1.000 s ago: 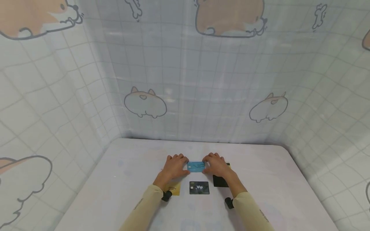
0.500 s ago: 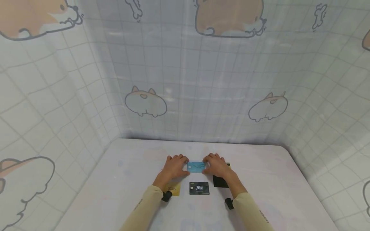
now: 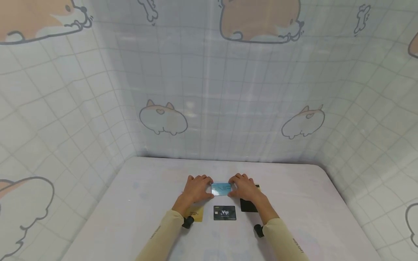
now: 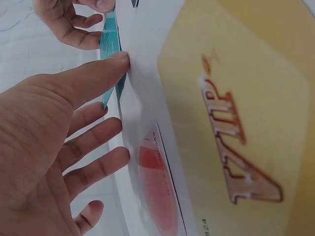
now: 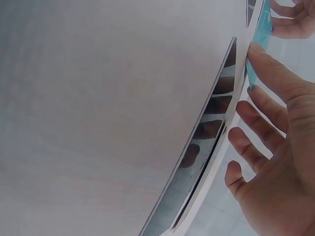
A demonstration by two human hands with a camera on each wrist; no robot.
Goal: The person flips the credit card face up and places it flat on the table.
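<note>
White tabletop, blue card — long axis side to side, left hand and right hand pinching its ends

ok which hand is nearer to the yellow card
The left hand. It grips the left end of the blue card, just beyond the yellow card; the right hand, at the blue card's right end, is farther off.

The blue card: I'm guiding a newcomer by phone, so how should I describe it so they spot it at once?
Start with the white table. Between the left hand and the right hand, which grip its ends, is the blue card, just beyond the black Vip card. Its light blue face sets it apart from that black one and the yellow card to its left.
</note>
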